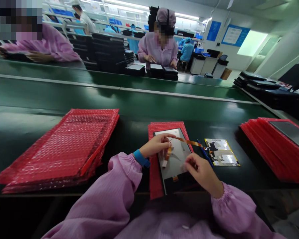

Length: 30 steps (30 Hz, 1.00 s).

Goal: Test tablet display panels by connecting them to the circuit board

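One flat dark display panel [175, 166] lay unbagged on its red bubble-wrap bag [155, 179]; my left hand [156, 145] pinched its orange flex ribbon [186, 142], right hand [201, 172] curled on its edge.

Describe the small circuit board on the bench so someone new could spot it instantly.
Start at the dark green bench in front of the person, between two stacks of red bubble bags. Right of the display panel under both hands lies the small circuit board, joined to it by an orange flex cable. It alone is pale with yellow edges and lies straight on the bench.
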Each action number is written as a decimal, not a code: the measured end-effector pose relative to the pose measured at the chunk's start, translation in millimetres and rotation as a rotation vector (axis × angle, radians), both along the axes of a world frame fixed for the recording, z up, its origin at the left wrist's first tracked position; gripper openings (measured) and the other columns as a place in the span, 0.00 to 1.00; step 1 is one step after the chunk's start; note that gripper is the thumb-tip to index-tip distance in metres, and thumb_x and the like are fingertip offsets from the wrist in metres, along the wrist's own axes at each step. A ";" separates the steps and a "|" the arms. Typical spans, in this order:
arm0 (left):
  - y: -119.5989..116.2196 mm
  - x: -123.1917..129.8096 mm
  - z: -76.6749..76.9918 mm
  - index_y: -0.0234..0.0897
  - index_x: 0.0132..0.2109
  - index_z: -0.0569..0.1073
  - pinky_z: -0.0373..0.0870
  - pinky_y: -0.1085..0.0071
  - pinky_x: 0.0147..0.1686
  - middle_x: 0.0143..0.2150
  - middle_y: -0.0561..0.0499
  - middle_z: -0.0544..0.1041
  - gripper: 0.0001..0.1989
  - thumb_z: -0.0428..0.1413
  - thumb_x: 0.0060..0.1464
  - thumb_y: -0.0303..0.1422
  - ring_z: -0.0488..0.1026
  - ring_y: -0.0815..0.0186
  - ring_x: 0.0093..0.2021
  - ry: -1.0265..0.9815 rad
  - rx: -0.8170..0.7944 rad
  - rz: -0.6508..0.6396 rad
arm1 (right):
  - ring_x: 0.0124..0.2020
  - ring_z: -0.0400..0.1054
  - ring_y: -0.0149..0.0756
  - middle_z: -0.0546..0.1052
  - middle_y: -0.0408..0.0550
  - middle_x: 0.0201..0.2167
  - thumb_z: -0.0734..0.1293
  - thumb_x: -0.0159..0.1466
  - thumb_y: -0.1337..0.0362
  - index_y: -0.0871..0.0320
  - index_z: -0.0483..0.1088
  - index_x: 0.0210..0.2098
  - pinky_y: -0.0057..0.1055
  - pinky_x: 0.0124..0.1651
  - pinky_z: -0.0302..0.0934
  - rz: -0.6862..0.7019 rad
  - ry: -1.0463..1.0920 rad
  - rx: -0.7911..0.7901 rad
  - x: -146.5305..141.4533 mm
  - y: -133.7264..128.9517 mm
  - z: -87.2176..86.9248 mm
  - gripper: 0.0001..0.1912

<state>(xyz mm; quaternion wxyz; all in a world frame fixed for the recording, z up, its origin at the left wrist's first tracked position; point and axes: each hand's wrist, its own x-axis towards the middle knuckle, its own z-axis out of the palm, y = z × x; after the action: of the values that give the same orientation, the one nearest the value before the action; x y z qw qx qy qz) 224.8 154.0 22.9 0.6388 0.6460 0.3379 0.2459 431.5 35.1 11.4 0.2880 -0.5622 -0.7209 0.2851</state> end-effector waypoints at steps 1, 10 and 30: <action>-1.3 -1.2 4.4 0.31 0.56 0.69 0.62 0.80 0.20 0.26 0.57 0.69 0.25 0.58 0.51 0.35 0.67 0.76 0.21 -0.018 -0.004 -0.030 | 0.37 0.72 0.40 0.77 0.50 0.36 0.59 0.67 0.61 0.58 0.69 0.40 0.36 0.41 0.65 -0.022 -0.005 0.051 6.9 5.1 -1.5 0.09; -2.2 -0.6 11.7 0.31 0.55 0.70 0.67 0.75 0.22 0.28 0.49 0.77 0.22 0.53 0.56 0.39 0.74 0.68 0.24 0.171 0.028 -0.013 | 0.67 0.52 0.46 0.44 0.53 0.71 0.66 0.63 0.55 0.49 0.38 0.70 0.48 0.65 0.55 -0.414 0.434 0.258 73.3 33.1 -10.5 0.43; 17.2 -39.4 10.0 0.37 0.24 0.67 0.62 0.74 0.23 0.15 0.54 0.71 0.13 0.54 0.55 0.35 0.73 0.64 0.18 0.869 0.213 0.290 | 0.33 0.69 0.43 0.74 0.47 0.29 0.60 0.61 0.54 0.60 0.71 0.49 0.40 0.40 0.60 -0.347 0.006 -0.104 27.2 -0.4 -28.3 0.22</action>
<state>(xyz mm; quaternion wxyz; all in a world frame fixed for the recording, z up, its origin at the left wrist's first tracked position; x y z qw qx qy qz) 185.4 171.2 32.9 0.3276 0.6972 0.6335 0.0726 458.7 34.7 -16.9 0.3053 -0.6914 -0.5966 0.2698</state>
